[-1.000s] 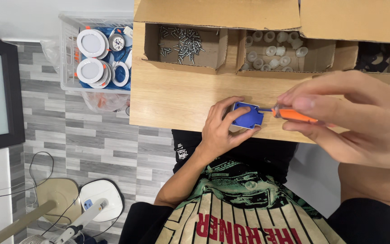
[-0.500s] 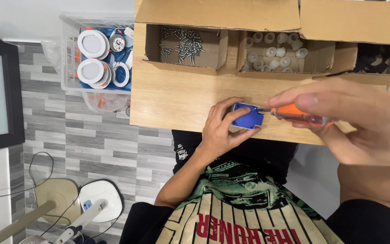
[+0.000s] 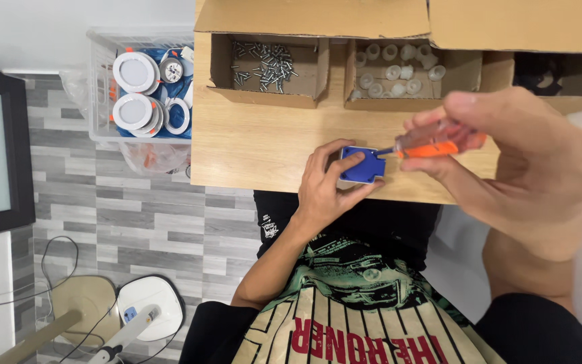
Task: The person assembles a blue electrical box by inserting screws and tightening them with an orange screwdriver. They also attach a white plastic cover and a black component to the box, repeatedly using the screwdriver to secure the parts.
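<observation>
L hand grasps blue box at near counter edge. R hand grasps screwdriver, tip touching box's right side.

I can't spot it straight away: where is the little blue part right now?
In the head view the blue part sits at the near edge of the wooden table, pinned by the left hand, with the orange screwdriver in the right hand touching it.
</observation>
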